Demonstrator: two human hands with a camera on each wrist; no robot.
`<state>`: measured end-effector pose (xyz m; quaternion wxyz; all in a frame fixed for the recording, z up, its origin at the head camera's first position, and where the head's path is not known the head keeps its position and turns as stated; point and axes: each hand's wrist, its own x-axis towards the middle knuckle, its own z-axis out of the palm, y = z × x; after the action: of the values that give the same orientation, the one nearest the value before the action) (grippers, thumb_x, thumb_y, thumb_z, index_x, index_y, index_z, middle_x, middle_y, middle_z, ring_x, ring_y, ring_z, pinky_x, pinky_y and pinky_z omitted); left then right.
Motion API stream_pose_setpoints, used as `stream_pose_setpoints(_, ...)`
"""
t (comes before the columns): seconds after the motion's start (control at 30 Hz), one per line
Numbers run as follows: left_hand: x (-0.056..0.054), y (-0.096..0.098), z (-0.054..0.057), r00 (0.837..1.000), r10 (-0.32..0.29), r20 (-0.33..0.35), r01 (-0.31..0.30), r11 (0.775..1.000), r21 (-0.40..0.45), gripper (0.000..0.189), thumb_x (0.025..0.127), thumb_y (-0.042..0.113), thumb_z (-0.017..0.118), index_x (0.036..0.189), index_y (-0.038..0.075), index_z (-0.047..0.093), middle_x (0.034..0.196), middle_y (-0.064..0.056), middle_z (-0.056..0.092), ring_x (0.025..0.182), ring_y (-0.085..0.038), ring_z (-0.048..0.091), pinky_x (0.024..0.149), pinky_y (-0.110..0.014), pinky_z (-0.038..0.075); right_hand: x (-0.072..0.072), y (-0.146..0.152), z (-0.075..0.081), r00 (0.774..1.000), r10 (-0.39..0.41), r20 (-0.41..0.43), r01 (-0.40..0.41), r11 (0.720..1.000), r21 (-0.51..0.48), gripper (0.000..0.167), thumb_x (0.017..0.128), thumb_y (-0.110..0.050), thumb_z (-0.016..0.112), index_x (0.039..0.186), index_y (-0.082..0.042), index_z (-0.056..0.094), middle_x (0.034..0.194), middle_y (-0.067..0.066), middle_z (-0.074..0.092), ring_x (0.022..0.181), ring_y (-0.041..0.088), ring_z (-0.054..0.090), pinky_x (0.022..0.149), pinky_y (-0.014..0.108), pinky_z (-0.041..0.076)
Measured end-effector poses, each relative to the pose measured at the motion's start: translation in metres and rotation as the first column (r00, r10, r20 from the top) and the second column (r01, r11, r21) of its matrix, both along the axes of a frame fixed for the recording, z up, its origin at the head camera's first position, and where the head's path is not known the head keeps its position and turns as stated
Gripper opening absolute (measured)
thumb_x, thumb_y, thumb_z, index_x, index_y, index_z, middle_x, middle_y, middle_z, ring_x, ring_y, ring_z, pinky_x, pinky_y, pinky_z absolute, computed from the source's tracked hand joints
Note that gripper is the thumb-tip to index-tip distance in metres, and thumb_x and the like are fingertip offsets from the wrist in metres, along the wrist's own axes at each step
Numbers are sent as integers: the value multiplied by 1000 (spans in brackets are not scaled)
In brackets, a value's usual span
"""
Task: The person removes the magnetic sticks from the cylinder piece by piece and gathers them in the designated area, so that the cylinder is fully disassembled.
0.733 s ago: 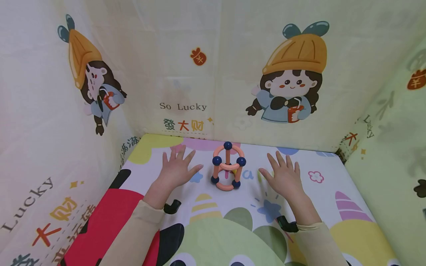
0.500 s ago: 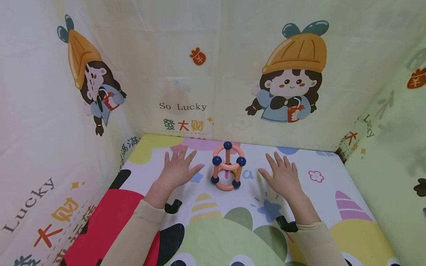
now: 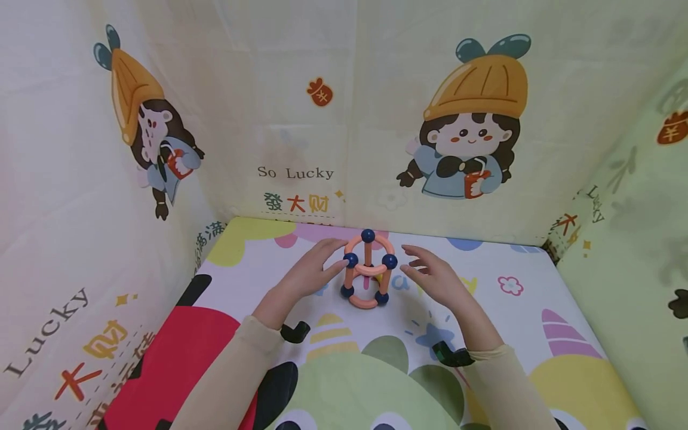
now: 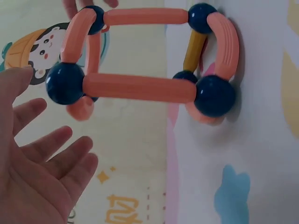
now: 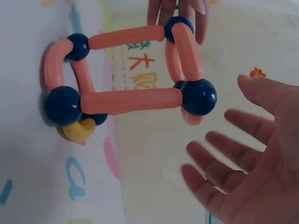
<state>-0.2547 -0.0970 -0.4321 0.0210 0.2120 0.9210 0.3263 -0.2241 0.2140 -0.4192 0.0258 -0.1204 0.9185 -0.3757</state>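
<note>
Fingers (image 4: 70, 156) (image 5: 233, 151) loosely parted, just beside coral-and-navy frame (image 4: 140, 87)

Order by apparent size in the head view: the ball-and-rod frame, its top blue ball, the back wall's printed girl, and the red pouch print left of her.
1. Printed girl
2. Ball-and-rod frame
3. Red pouch print
4. Top blue ball

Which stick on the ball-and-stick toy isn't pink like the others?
The curved yellow stick, low down at the bottom of the toy. It's the only yellow one; the other sticks that show are pink.
</note>
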Motion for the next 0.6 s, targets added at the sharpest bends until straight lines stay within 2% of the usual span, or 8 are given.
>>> stream_pose_setpoints(0.13, -4, 9, -6, 993, 10, 114, -20, 996, 91, 56, 97, 56, 52, 149, 46, 35, 153, 5, 42, 134, -25, 51, 105, -51, 47, -3, -8, -1, 995, 63, -73, -65, 998, -20, 50, 96, -38, 64, 142, -25, 52, 145, 3, 52, 117, 27, 59, 96, 49, 52)
stream_pose_setpoints(0.2, -5, 11, -8, 983, 24, 182, -50, 989, 141, 53, 97, 56, 53, 146, 52, 36, 152, 9, 44, 129, -25, 56, 100, -50, 51, -5, -11, 0, 990, 107, -93, -109, 994, -19, 48, 95, -35, 65, 141, -26, 54, 147, 1, 50, 121, 28, 56, 97, 52, 50)
stream_pose_setpoints(0.27, -7, 13, -11, 969, 30, 244, -76, 980, 183, 50, 96, 56, 54, 143, 56, 37, 150, 12, 46, 127, -23, 58, 97, -49, 53, -7, -14, 0, 986, 145, -82, -146, 989, -10, 48, 95, -36, 66, 141, -29, 54, 151, 0, 47, 131, 30, 50, 102, 57, 46)
stream_pose_setpoints(0.37, -8, 14, -14, 950, -3, 313, -78, 967, 244, 49, 95, 54, 57, 142, 55, 41, 148, 8, 49, 123, -24, 61, 94, -46, 55, -11, -19, 0, 977, 209, -45, -209, 978, 5, 51, 93, -38, 68, 141, -32, 54, 157, -1, 39, 143, 32, 38, 107, 63, 38)
stream_pose_setpoints(0.47, -9, 15, -16, 937, -47, 346, -56, 958, 280, 49, 95, 53, 58, 142, 50, 45, 144, 1, 54, 117, -21, 63, 92, -40, 57, -18, -22, -2, 962, 272, -35, -272, 962, -4, 51, 92, -38, 70, 140, -27, 56, 159, 1, 36, 147, 33, 33, 107, 65, 37)
stream_pose_setpoints(0.6, -10, 17, -17, 936, -70, 346, -38, 955, 295, 50, 95, 52, 58, 144, 44, 47, 138, -1, 58, 110, -18, 65, 88, -38, 58, -25, -26, -6, 942, 330, -53, -333, 941, -64, 45, 91, -22, 72, 135, -16, 62, 157, 7, 39, 148, 33, 30, 105, 61, 42)
